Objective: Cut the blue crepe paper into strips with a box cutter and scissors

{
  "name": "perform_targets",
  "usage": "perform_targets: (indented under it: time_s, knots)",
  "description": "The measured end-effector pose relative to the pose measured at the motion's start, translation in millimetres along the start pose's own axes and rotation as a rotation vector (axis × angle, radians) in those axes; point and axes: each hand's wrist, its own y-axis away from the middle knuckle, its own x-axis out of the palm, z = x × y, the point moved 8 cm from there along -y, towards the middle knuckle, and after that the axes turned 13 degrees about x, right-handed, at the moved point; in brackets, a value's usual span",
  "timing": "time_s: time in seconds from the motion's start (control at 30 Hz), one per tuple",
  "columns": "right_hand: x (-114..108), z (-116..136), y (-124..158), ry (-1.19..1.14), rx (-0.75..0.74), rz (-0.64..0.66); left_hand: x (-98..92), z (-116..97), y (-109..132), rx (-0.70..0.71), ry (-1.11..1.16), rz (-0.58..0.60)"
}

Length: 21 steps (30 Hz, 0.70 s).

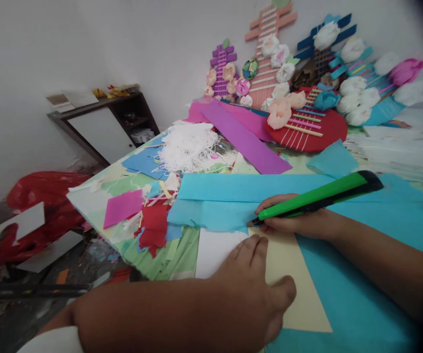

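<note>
My right hand (300,223) grips a green-and-black utility knife (314,195), which slants up to the right. A dark, pencil-like point (254,222) pokes out below its lower end, at the edge of a light blue paper strip (211,213). Palm down, my left hand (248,284) lies on a cream sheet (296,289) and a white sheet (209,252), fingers stretched toward the strip and thumb out to the right. Under the cream sheet spreads a larger blue paper (358,279). Another folded blue strip (215,187) lies behind.
White string (187,147) is heaped at the back left, beside a purple strip (248,135). Red scraps (152,225) and a pink piece (123,208) lie at left. Paper-flower crafts (266,59) lean against the wall. A low cabinet (101,132) stands beyond the table.
</note>
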Motion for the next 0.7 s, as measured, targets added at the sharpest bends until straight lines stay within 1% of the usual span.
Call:
perform_targets:
  time_s: [0.1,0.23,0.4,0.53,0.6,0.7]
  knots:
    - [-1.3,-1.8,0.3,-0.056,0.001,-0.001,-1.3,-1.0,-0.7,0.005,-0.003,0.006]
    - [-3.5,-4.8,2.1,-0.176,0.057,-0.008,0.7,0.9,-1.3,-0.01,0.005,0.012]
    - [-1.8,2.5,3.9,-0.104,0.053,0.004,1.4,1.4,-0.4,-0.001,0.002,-0.017]
    - [-0.1,6.4,4.7,-0.018,0.033,0.01,-1.4,2.8,1.0,-0.022,-0.006,-0.031]
    - [-1.4,4.9,5.1,-0.036,0.037,-0.004,-3.0,4.5,1.5,-0.046,-0.019,-0.039]
    - [-6.3,-1.2,5.4,-0.129,0.07,-0.047,-3.4,6.4,2.0,-0.076,-0.041,-0.05]
